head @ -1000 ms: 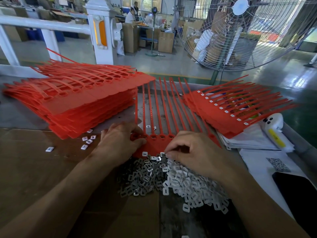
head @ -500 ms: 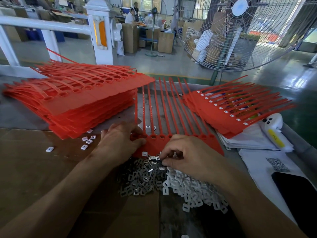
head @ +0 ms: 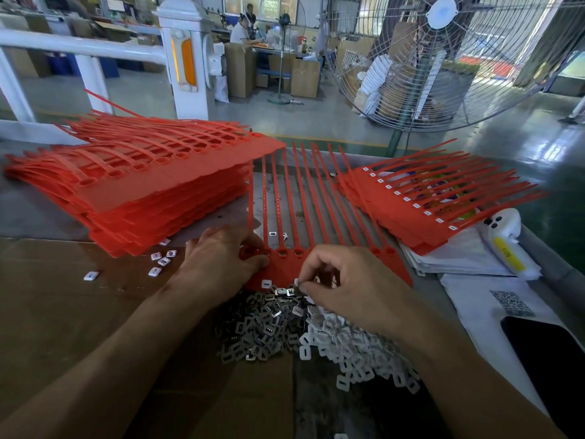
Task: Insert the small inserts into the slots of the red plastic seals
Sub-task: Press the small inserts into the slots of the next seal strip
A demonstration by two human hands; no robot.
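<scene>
I see a grey desk (head: 25,213), its near-left part covered by brown cardboard (head: 63,312). On it: a tall stack of red seals (head: 142,191) at left, one seal sheet (head: 316,217) flat in the middle, a smaller stack (head: 427,204) at right on white papers (head: 468,258). Piles of grey inserts (head: 256,331) and white inserts (head: 354,350) sit near the front; a few strays (head: 161,261) lie on the cardboard. A dark phone (head: 550,359) lies far right.

Factory hall: glossy green floor (head: 538,147), big caged fan (head: 443,58), white railing (head: 79,45), stacked cardboard boxes (head: 304,77) behind.
</scene>
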